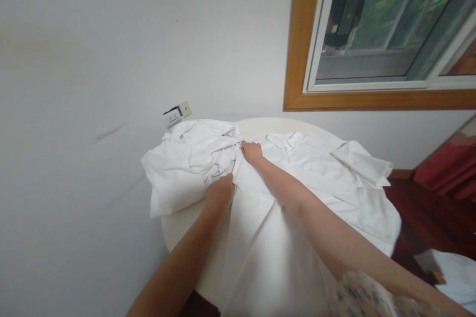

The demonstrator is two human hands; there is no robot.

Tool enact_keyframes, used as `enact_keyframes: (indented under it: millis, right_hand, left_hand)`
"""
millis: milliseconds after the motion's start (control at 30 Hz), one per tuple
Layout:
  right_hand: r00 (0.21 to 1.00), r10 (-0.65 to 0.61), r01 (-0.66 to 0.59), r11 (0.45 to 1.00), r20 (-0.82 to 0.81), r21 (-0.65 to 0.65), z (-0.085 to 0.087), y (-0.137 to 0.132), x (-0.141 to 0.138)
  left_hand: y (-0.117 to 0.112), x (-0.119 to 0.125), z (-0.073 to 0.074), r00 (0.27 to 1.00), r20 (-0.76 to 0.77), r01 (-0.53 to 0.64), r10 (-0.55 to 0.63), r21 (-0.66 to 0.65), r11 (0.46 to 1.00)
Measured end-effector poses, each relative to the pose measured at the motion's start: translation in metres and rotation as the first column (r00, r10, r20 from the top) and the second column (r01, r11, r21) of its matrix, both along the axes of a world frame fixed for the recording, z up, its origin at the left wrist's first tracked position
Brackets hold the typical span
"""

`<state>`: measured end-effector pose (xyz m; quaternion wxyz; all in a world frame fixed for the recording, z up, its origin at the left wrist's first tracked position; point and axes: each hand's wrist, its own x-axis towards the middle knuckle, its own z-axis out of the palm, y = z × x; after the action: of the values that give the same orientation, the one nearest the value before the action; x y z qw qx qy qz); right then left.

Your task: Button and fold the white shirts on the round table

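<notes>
A white collared shirt (275, 223) lies spread over a round table, its lower part coming toward me over the near edge. My right hand (252, 152) is closed in a pinch on the shirt's left side, near the far end. Closer to me, my left hand (221, 190) has its fingers closed at the same left edge of the cloth; its fingertips are partly hidden. Against both hands rests a crumpled heap of white clothing (178, 176), which hangs a little over the table's left side. One short sleeve (362, 161) of the shirt stretches out to the right.
The cream round table (186, 225) stands against a white wall with a power socket (173, 118). A wood-framed window (303, 96) is at upper right. Red fabric (451, 163) and a white item (451, 272) are at the right, above a dark red floor.
</notes>
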<state>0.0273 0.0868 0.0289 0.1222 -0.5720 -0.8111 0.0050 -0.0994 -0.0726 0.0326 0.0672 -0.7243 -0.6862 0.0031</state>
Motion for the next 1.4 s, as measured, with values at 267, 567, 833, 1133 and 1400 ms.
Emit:
enact_keyframes:
  millis: [267, 567, 833, 1133, 1400]
  right_hand:
    - [0.996, -0.087, 0.087, 0.996, -0.023, 0.029, 0.020, -0.013, 0.007]
    - [0.979, 0.067, -0.046, 0.992, 0.191, -0.114, 0.058, -0.076, 0.113]
    - [0.988, 0.113, -0.101, 0.988, 0.101, -0.116, -0.002, -0.138, 0.161]
    - [0.999, 0.051, -0.051, 0.999, 0.015, -0.003, -0.020, -0.142, 0.172]
    - [0.924, -0.342, 0.338, 0.940, 0.173, 0.050, -0.005, -0.131, 0.210]
  left_hand:
    - [-0.005, 0.009, -0.004, 0.996, -0.062, -0.060, 0.060, -0.008, 0.998]
    - [-0.012, 0.006, 0.011, 0.995, -0.028, -0.096, 0.095, -0.014, 0.995]
    - [0.029, 0.049, 0.038, 0.937, -0.035, 0.343, -0.346, 0.263, 0.902]
    - [0.100, 0.042, -0.040, 0.965, 0.041, 0.239, -0.258, 0.265, 0.934]
    - [0.109, 0.039, -0.041, 0.968, 0.129, 0.196, -0.216, 0.154, 0.968]
